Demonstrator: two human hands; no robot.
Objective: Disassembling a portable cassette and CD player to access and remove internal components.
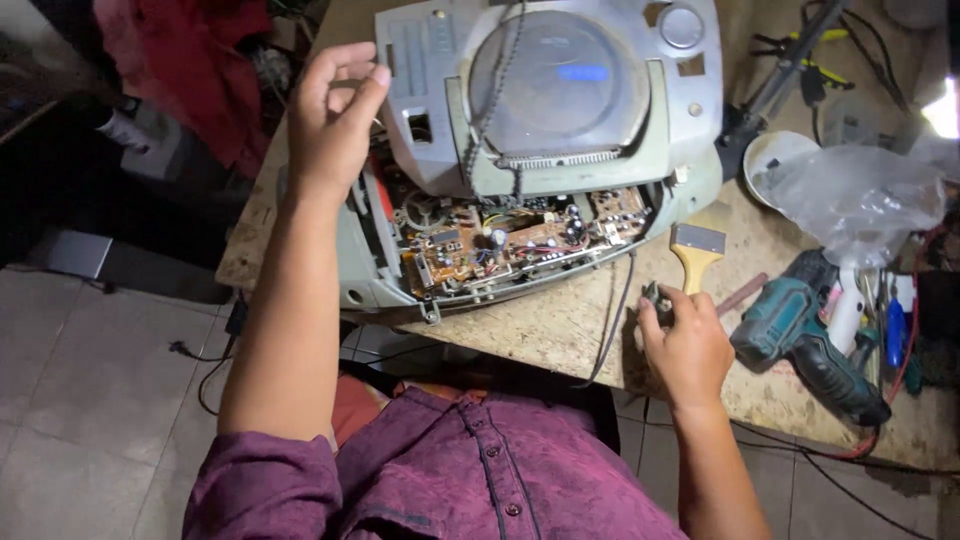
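Near the worktop's [560, 330] front edge, lying opened: a grey player [545, 110], shell lifted and tilted back, baring the board [520, 245] toward the front, probably for access. Left hand [335, 115] hovering at the player's left end, fingers curled and pinched together, thumb meeting fingertips; gripping anything small there — cannot tell, nothing clearly showing between them. Right hand [685, 350] resting near the front edge, right of the board, closing around a small dark part [655, 298], with thin wires [612, 320] trailing from the player past it and over the edge. Lying just beyond that hand, a brush [693, 255] with yellow handle, set within reach, perhaps for dusting the board. Sitting toward the right end, a teal drill [800, 335] on its side, beside a clear bag [860, 195] and a white dish [775, 160], with cables and small tools crowding the right edge. Hanging off the far left corner, red cloth [185, 60].
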